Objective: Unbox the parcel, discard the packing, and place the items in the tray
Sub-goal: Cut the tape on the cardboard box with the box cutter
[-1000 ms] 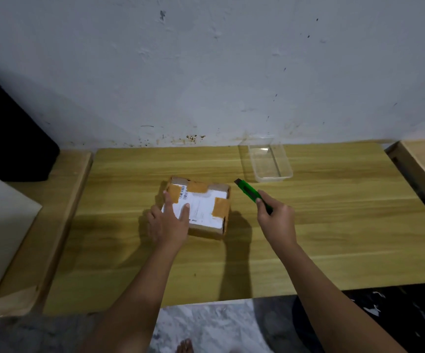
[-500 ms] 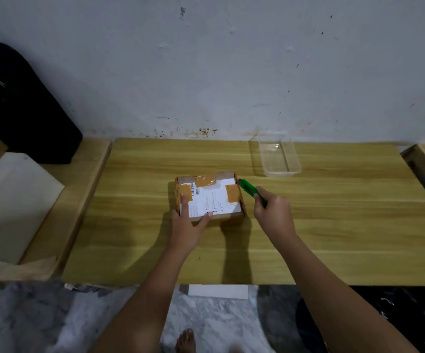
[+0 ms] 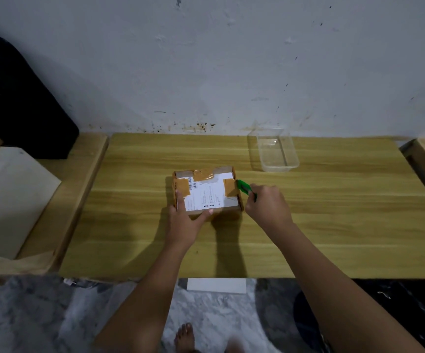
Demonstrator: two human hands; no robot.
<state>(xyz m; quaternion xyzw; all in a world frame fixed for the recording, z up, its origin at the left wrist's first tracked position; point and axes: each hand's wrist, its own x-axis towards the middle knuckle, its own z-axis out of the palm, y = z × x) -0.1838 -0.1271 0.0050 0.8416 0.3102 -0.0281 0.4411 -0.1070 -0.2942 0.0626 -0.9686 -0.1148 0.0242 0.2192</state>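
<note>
At parcel [image 3: 206, 192] right edge | right fingers [image 3: 262, 191] clamp cutter [image 3: 244, 187], tip far-left | left fingers [image 3: 177, 200] splayed on parcel

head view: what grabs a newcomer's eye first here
The taped cardboard parcel at the middle of the wooden table, steadied by the left hand. At its right edge the right hand grips a bright green cutter. A clear tray sits empty behind, by the wall.

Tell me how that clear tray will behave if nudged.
The tray looks thin-walled and empty, so probably very light and apt to slide on the smooth wooden table. Its low, wide shape suggests it would not tip easily.
</note>
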